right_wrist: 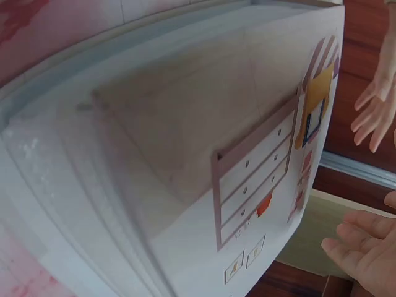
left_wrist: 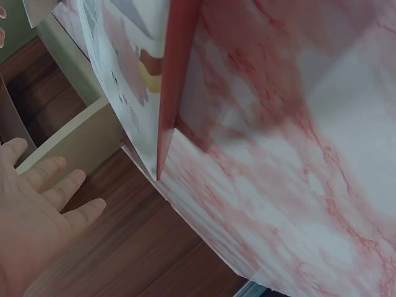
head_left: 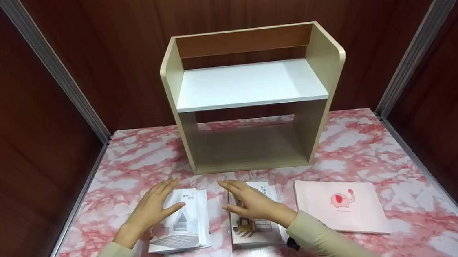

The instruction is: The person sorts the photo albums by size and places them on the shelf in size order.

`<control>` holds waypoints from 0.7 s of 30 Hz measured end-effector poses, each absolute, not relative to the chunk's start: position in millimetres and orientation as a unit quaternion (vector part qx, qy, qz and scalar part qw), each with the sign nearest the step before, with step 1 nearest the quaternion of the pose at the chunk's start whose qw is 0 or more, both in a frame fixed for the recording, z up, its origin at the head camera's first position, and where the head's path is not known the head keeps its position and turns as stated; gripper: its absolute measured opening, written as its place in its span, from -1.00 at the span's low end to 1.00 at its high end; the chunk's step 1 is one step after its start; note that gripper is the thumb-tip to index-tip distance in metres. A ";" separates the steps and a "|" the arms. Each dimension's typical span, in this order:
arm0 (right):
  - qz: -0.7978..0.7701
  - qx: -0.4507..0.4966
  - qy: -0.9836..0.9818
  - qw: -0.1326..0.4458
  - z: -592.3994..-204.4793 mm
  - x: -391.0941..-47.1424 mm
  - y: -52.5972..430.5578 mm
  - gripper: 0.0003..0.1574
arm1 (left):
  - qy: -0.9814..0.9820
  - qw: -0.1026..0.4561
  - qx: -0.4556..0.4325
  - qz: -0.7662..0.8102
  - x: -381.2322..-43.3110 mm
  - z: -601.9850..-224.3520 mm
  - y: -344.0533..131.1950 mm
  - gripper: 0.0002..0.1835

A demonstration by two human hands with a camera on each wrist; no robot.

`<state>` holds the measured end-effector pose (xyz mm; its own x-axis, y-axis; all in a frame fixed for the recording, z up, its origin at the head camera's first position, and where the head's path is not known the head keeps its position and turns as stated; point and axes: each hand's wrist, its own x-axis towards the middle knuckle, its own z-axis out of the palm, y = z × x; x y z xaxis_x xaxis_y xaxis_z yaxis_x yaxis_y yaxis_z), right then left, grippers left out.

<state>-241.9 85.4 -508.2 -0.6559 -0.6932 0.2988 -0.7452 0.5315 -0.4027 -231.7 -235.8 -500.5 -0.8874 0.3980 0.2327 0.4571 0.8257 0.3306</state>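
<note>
My left hand (head_left: 151, 208) is spread with straight fingers at the left side of a stack of white picture books (head_left: 179, 224), whose top cover shows a bed and a checked rug. Over the middle stack of books (head_left: 257, 226) hovers my right hand (head_left: 253, 200), fingers extended and holding nothing. That stack's cover, with a printed chest of drawers (right_wrist: 253, 185), fills much of the right wrist view, where the right hand (right_wrist: 368, 250) shows at the edge. In the left wrist view the left hand (left_wrist: 37, 213) appears beside a red-edged book (left_wrist: 142, 93). Whether either hand touches a book is unclear.
A two-tier wooden shelf unit (head_left: 253, 102) with a white upper board stands at the back of the marbled table (head_left: 133, 152). A pink book with an elephant (head_left: 341, 205) lies to the right. Dark wood panels (head_left: 17, 133) enclose the table.
</note>
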 end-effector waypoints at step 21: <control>0.261 0.415 -0.871 0.041 -508.1 -236.5 77.8 -0.16 | -0.950 0.090 -0.219 -0.201 -226.2 -507.9 -241.8 -0.20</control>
